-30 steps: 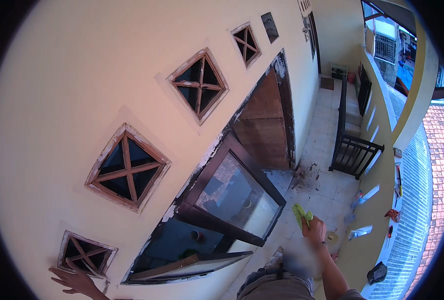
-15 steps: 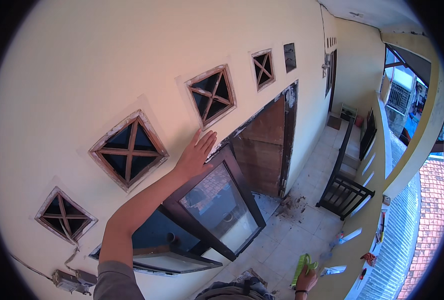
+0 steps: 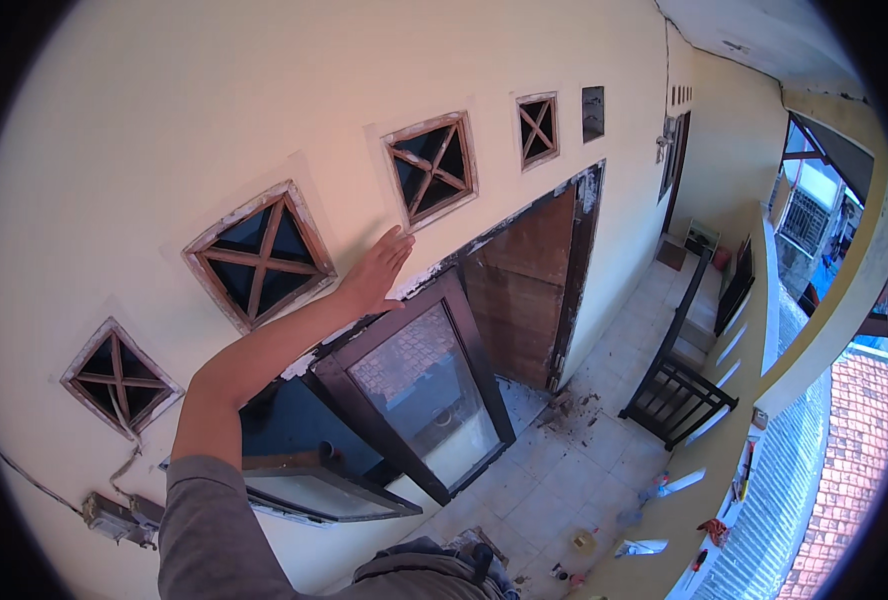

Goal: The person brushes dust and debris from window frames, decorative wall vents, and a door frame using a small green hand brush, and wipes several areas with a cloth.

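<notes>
OK, we've got the left hand (image 3: 376,272) raised at the wall (image 3: 344,130), released, fingers extended, nothing held. Its fingertips sit just below the bottom corner of the vent (image 3: 430,168), third from left, brown frame with X bars. We can't tell whether the palm presses the wall. Right hand is out of view, so we can't tell its state. The vent is set in the wall above the swung-out window (image 3: 429,385); dark window frame sits just below the hand. Door (image 3: 522,290) stands right of the window. Near the door, debris (image 3: 563,409) lies on the floor (image 3: 539,470), with a black gate (image 3: 676,400) further right. We see a red rag (image 3: 712,530) on the ledge (image 3: 734,508).
</notes>
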A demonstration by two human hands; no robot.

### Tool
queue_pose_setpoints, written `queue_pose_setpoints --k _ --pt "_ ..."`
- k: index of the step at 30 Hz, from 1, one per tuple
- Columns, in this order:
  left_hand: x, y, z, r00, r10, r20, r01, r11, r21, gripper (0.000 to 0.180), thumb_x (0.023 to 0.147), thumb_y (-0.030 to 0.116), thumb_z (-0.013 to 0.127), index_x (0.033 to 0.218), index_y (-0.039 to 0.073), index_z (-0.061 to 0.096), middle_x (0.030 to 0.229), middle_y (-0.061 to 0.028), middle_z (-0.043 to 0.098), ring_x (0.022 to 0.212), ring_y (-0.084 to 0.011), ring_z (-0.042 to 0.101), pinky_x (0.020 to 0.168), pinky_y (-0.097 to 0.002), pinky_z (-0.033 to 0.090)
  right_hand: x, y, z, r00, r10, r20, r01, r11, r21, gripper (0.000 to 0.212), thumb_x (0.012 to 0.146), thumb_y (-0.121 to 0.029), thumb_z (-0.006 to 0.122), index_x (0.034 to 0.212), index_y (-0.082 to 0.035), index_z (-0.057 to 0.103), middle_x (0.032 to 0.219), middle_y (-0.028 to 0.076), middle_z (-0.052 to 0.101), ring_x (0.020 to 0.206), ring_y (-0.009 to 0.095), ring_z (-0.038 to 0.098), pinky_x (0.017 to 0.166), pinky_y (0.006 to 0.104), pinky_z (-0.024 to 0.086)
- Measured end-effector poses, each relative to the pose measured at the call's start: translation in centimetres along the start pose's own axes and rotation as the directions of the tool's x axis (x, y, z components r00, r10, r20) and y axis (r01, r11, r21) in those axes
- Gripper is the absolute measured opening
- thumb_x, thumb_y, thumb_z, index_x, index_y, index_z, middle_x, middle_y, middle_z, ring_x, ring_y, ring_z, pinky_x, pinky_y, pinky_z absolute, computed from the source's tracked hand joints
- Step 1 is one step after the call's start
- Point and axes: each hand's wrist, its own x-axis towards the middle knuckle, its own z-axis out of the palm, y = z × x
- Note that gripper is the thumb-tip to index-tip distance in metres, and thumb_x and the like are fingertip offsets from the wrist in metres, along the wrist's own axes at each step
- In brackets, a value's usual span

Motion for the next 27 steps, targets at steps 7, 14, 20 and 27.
queue_pose_setpoints --k 7,14,20,27 --pt "-13.3 4.1 -8.5 0.953 0.294 -0.079 -0.216 0.471 -0.855 0.068 0.101 0.060 0.057 0.136 0.002 0.064 0.134 -0.0203 0.067 0.140 -0.0301 0.054 0.125 -0.0556 0.028 1.2 -3.8 7.7 0.980 -0.181 -0.076 0.183 0.983 0.021 0.069 0.100 -0.067 0.047 0.089 -0.009 0.081 0.084 0.022 0.076 0.078 0.043 0.074 0.071 0.0568 0.057" --pt "-28.6 11.1 -11.8 0.987 -0.151 0.062 0.119 0.402 -0.908 0.072 0.097 0.064 0.060 0.138 0.005 0.063 0.138 -0.0147 0.065 0.134 -0.0308 0.058 0.115 -0.0574 0.038 -1.2 1.6 12.0 0.967 -0.173 0.187 0.202 0.968 -0.146 0.050 0.103 -0.052 0.048 0.123 -0.012 0.071 0.110 0.019 0.075 0.099 0.038 0.073 0.092 0.0554 0.055" --pt "-31.6 17.1 -6.9 0.893 -0.406 0.192 0.356 0.378 -0.855 0.078 0.093 0.067 0.063 0.144 0.008 0.058 0.143 -0.0150 0.061 0.128 -0.0355 0.058 0.105 -0.0582 0.042 -1.7 3.1 4.9 0.992 -0.123 -0.015 0.122 0.990 -0.072 0.039 0.098 -0.037 0.065 0.100 0.001 0.073 0.118 0.026 0.066 0.103 0.042 0.067 0.087 0.0546 0.052" --pt "-28.9 19.3 -3.9 0.863 -0.452 0.225 0.451 0.487 -0.748 0.076 0.100 0.060 0.053 0.153 0.005 0.050 0.149 -0.0144 0.057 0.138 -0.0331 0.054 0.114 -0.0553 0.037 -1.1 -3.0 6.6 0.995 -0.058 -0.081 0.061 0.998 0.034 0.037 0.093 -0.034 0.074 0.085 0.001 0.075 0.109 0.018 0.067 0.096 0.040 0.068 0.080 0.0505 0.054"
